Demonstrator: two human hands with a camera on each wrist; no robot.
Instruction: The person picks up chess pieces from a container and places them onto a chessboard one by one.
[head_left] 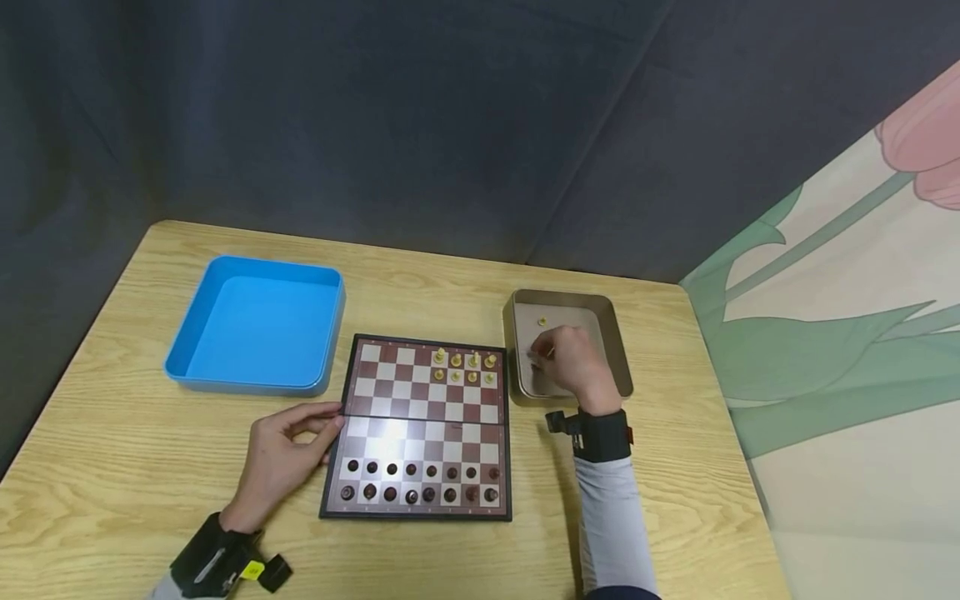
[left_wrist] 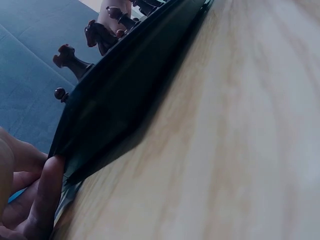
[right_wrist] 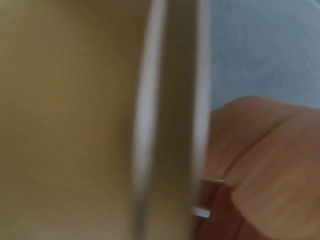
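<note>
A folding magnetic chessboard (head_left: 412, 396) lies open on the table. Its left edge, at the fold, is held between the thumb and fingers of my left hand (head_left: 281, 454). In the left wrist view, those fingertips (left_wrist: 52, 172) touch the board's dark side (left_wrist: 120, 95). Two rows of dark chess pieces (head_left: 412, 497) stand along the near side. Several pale yellow pieces (head_left: 457, 360) fill the far right. My right hand (head_left: 573, 362) reaches into a metal tin (head_left: 618, 358), fingers bent downward; whether they grip a piece is hidden. One yellow piece (head_left: 542, 321) lies in the tin.
A blue tray (head_left: 255, 325) sits at the back left of the wooden table (head_left: 420, 562). Dark cloth (head_left: 390, 125) hangs behind the table, and a flower-patterned curtain (head_left: 847, 333) is on the right. The tin's wall (right_wrist: 172, 110) blocks much of the right wrist view.
</note>
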